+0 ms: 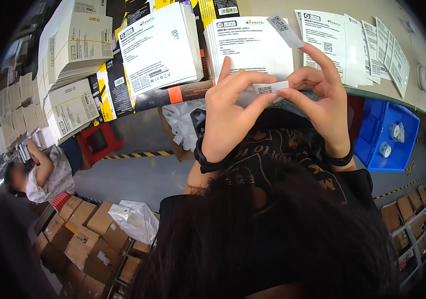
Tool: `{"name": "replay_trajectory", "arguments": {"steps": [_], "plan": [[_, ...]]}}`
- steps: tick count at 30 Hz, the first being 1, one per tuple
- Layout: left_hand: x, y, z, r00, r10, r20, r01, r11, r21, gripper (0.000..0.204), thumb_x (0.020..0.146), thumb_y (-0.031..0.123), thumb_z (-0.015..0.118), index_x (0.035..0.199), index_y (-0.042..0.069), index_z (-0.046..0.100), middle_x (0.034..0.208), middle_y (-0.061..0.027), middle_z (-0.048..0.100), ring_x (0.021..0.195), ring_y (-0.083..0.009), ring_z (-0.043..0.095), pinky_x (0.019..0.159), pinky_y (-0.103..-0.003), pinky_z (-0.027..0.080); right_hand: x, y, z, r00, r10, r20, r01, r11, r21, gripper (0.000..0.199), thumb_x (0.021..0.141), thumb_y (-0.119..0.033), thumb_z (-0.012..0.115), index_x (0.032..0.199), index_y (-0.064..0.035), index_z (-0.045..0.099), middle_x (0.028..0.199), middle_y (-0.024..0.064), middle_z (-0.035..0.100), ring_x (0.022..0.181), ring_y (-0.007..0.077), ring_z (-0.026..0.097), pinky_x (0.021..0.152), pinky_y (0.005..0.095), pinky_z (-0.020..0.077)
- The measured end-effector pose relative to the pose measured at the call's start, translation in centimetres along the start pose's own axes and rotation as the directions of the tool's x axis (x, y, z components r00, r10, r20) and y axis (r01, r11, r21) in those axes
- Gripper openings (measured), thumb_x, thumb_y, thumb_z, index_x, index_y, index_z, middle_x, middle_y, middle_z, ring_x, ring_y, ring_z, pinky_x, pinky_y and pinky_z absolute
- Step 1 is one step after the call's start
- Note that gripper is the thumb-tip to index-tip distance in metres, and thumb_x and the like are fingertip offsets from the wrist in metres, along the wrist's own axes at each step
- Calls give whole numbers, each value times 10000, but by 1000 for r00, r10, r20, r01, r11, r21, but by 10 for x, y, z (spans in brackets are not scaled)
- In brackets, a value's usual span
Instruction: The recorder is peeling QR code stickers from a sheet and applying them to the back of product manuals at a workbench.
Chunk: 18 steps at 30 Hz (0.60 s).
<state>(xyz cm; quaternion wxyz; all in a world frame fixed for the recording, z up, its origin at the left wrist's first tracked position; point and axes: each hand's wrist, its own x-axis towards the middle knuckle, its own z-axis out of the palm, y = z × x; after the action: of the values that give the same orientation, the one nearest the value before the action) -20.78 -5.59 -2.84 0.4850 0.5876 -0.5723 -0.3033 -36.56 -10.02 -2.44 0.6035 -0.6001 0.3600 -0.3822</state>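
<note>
Thumb and index of my left hand [233, 109] pinch one end of a small white label with a square code [265, 89]. The other end of that label is between the thumb and bent fingers of my right hand [325, 94]. My right index finger is stretched out, and a second white label [283, 31] hangs from its tip, over a stack of white printed sheets or flat boxes [250, 55]. Both hands are just above the near edge of that stack. Another white printed stack [160, 50] lies to the left of my left hand.
Fanned white printed pieces [327, 37] run along the table [417, 45] to the right. Banded stacks [83, 47] stand at the left. Below the table edge are a blue bin with label rolls [372, 144] and a red stool [98, 144]. Another person [48, 174] works at far left.
</note>
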Motion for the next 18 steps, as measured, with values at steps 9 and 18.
{"name": "replay_trajectory", "arguments": {"steps": [9, 18], "plan": [[-3, -5, -2, 989, -80, 123, 96, 986, -138, 83, 678, 9, 680, 694, -22, 605, 591, -16, 574, 548, -61, 495, 1064, -410, 220, 2, 0, -2, 998, -55, -23, 53, 995, -85, 599, 710, 49, 655, 1246, -43, 402, 747, 42, 605, 719, 83, 583, 672, 192, 461], [-6, -11, -6, 997, -5, 79, -6, 991, 137, 181, 656, 83, 716, 579, -1, 575, 428, 10, 455, 407, -84, 394, 1077, -435, 158, 17, 0, -19, 955, 25, -296, -31, 999, -16, 637, 727, 79, 624, 1282, -1, 322, 789, 70, 597, 727, 93, 572, 648, 186, 451]]}}
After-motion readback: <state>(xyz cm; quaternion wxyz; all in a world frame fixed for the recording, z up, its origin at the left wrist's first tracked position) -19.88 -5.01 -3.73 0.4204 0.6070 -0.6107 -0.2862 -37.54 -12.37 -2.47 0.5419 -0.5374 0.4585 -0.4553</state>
